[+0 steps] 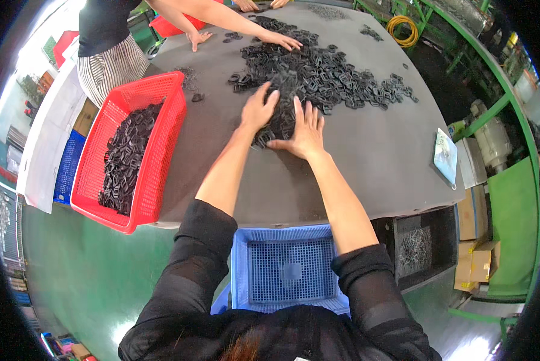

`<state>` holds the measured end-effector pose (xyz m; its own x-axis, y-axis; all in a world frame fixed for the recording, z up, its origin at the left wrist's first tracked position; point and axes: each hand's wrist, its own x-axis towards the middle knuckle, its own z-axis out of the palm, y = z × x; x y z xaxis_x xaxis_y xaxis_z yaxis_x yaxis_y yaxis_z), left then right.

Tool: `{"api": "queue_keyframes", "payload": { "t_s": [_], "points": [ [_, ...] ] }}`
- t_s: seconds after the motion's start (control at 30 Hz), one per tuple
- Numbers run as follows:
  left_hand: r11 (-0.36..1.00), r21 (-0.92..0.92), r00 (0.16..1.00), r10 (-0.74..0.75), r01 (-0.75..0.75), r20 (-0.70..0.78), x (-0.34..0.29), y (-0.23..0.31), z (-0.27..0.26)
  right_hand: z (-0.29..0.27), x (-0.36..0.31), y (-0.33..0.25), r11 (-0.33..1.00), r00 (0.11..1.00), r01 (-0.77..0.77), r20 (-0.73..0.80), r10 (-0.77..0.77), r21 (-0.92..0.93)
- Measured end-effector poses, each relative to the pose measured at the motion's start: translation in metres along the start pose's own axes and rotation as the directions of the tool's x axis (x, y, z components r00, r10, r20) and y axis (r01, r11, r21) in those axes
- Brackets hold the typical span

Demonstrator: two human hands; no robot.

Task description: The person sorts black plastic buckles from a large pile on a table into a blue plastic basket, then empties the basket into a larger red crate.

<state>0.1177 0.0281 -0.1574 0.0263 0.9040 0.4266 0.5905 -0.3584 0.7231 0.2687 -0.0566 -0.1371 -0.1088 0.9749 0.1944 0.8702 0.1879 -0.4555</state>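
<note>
Many small black plastic buckles (336,72) lie heaped across the grey tabletop (366,162). At the near end of the heap my left hand (259,109) and my right hand (305,131) flank a clump of buckles (282,123). The right hand's fingers are spread, its palm low over the table and its thumb against the clump's near edge. On the other side, my left hand is slightly blurred, its fingers apart and curved along the pieces. Neither hand is closed round a single buckle.
Left, a red basket (176,120) holds more buckles. A blue basket (291,231) sits below the table's near edge. Across the table, a co-worker's hand (282,41) touches the heap; other hands show beyond. A light-blue packet (445,156) lies at the right edge.
</note>
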Motion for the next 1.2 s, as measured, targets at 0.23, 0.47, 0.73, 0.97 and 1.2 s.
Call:
{"api": "queue_keyframes", "payload": {
  "t_s": [0.23, 0.47, 0.73, 0.97, 1.2],
  "points": [
    [0.793, -0.590, 0.981, -0.050, 0.153, 0.187, -0.027, 0.054, 0.057, -0.026, 0.006, 0.066, 0.879, 0.962, 0.240, -0.225, -0.156, 0.412],
    [0.886, -0.463, 0.995, 0.063, -0.019, 0.078, -0.035, 0.094, 0.053, -0.088, 0.005, 0.161, 0.991, 0.975, -0.012, -0.219, 0.042, 0.135],
    [0.979, 0.203, 0.986, 0.020, 0.014, -0.165, -0.057, 0.015, -0.039, -0.117, -0.020, 0.132, 0.988, 0.919, -0.097, -0.393, 0.043, -0.118],
    [1.000, 0.007, 0.999, 0.021, -0.021, -0.047, -0.109, 0.072, 0.007, -0.005, -0.045, 0.032, 0.991, 0.864, -0.045, -0.502, -0.022, -0.122],
    [0.960, -0.251, 0.963, -0.177, 0.123, -0.202, -0.109, 0.048, -0.020, -0.036, 0.002, 0.022, 0.962, 0.973, 0.196, -0.164, -0.166, 0.189]
  ]
}}
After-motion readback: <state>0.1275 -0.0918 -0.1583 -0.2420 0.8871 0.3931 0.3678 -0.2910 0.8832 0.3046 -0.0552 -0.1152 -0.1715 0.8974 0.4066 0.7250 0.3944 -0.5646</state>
